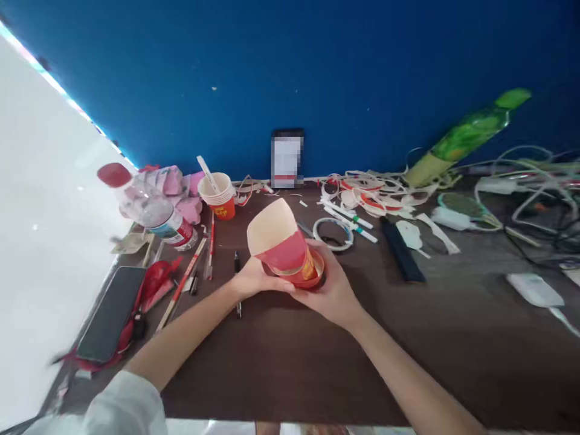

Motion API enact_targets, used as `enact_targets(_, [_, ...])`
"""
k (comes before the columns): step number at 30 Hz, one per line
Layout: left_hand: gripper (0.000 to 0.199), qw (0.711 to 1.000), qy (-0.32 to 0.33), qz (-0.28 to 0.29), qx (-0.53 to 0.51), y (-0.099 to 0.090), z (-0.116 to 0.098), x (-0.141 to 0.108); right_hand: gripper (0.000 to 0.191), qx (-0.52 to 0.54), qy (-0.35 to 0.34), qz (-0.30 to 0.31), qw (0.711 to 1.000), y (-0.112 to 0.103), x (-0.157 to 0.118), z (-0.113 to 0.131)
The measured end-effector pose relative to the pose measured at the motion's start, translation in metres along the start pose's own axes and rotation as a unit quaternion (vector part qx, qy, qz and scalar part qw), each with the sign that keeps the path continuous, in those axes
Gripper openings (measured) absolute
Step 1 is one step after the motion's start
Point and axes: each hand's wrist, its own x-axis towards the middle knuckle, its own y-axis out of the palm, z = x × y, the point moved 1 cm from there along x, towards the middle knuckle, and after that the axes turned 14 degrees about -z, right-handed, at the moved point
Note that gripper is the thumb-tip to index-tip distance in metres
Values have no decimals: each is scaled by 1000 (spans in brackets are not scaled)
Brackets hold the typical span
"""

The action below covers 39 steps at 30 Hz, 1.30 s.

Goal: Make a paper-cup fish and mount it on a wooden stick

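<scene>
Between my two hands is a red paper cup with a tall cream-coloured paper flap standing up from its near-left side. My left hand grips it from the left, thumb along the lower front. From the right, my right hand wraps round the cup's base, where a red rim shows. Fingers behind the cup are hidden. Just left of my left hand lies a black pen. A roll of white tape sits behind my right hand.
Stacked paper cups, a tilted water bottle and a phone occupy the left. Another phone leans on the blue wall. Paper strips, markers, a black case, a green bottle and cables lie right.
</scene>
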Motion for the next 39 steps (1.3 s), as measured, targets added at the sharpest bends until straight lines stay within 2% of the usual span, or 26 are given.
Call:
enact_targets(6, [75, 999, -35, -10, -1, 0, 3, -2, 55, -41, -51, -36, 997, -2, 0, 0])
enact_targets(11, [73, 999, -24, 9, -24, -2, 7, 0, 62, -50, -56, -46, 996, 0, 1, -3])
enact_targets(16, [66, 999, -37, -6, -11, -3, 10, -1, 50, -59, -67, -51, 995, -1, 2, -3])
enact_targets(19, [66, 1000, -22, -7, -15, 3, 2, -1, 52, -65, -59, -55, 995, -1, 2, -4])
enact_targets(23, [73, 999, 2, 24, -30, 11, -9, 0, 61, -72, -41, -69, 994, -1, 2, -6])
enact_targets(28, [72, 998, -13, 37, -57, 8, -6, 2, 59, -89, -17, -71, 993, -2, 3, -8])
enact_targets(33, [73, 999, 4, -1, -33, 5, -10, 0, 54, -140, -65, -70, 985, -4, 4, -11])
enact_targets(39, [68, 996, -32, -60, 57, -1, -12, -2, 50, -206, -138, -63, 967, -6, 3, -6])
